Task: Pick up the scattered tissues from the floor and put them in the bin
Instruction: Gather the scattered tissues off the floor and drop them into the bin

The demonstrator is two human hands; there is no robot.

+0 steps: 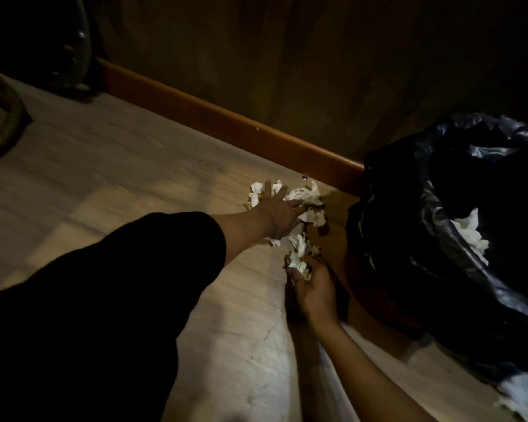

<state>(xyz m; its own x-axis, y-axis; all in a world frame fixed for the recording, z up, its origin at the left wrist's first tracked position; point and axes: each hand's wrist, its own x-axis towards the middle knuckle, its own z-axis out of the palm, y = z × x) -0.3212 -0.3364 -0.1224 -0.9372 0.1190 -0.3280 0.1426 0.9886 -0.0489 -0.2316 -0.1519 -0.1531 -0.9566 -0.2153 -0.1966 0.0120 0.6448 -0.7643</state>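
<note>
A heap of crumpled white tissues [307, 197] lies on the pale wood floor near the skirting board. My left hand [279, 210] rests flat on the heap with fingers spread, palm down. My right hand [313, 287] is closer to me, its fingers curled around a crumpled tissue [299, 263] at the heap's near end. The bin [409, 239], lined with a black plastic bag, stands just right of the heap; a white tissue [470, 234] lies inside it.
An orange-brown skirting board [226, 117] runs along a dark wall behind the heap. More white tissue [521, 397] lies at the bottom right by the bin. Dark chair or furniture legs [0, 123] stand at the far left. My black sleeve [104, 300] fills the lower left.
</note>
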